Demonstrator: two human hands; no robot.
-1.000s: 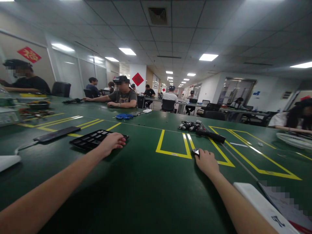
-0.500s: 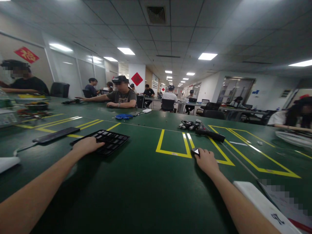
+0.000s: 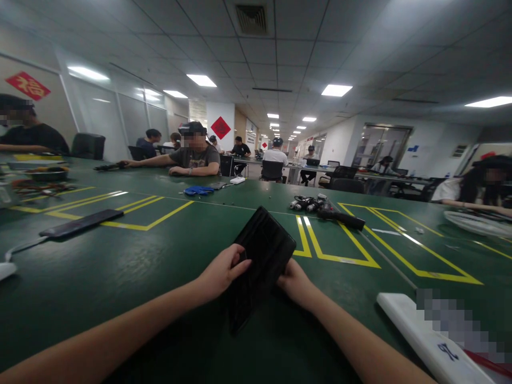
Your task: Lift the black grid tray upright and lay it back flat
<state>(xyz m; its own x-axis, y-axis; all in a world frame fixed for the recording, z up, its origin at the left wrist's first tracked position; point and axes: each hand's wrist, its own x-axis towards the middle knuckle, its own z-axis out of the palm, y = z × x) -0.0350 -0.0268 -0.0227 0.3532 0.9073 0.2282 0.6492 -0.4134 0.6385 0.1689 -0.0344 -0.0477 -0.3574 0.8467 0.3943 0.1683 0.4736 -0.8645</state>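
Observation:
A black compartment tray point(image 3: 260, 261) stands tilted up on the green table point(image 3: 120, 277) right in front of me. My left hand point(image 3: 222, 272) grips its left edge, thumb over the rim. My right hand point(image 3: 294, 282) holds the tray's right edge from below. A small dark object that lay under my right hand earlier is not visible now. Beyond the tray are yellow tape boxes point(image 3: 336, 245), and a cluster of small metal parts point(image 3: 310, 203) with a black handled tool point(image 3: 340, 217).
A black phone point(image 3: 80, 223) on a white cable lies to the left. A white flat device point(image 3: 432, 338) sits at the lower right. Blue gloves point(image 3: 198, 190) lie farther back. A seated person point(image 3: 194, 157) faces me across the table; others sit at the left and right edges.
My left hand dragged the black tray from the left to the centre and tipped it up. My right hand left the yellow box area and took the tray's right edge.

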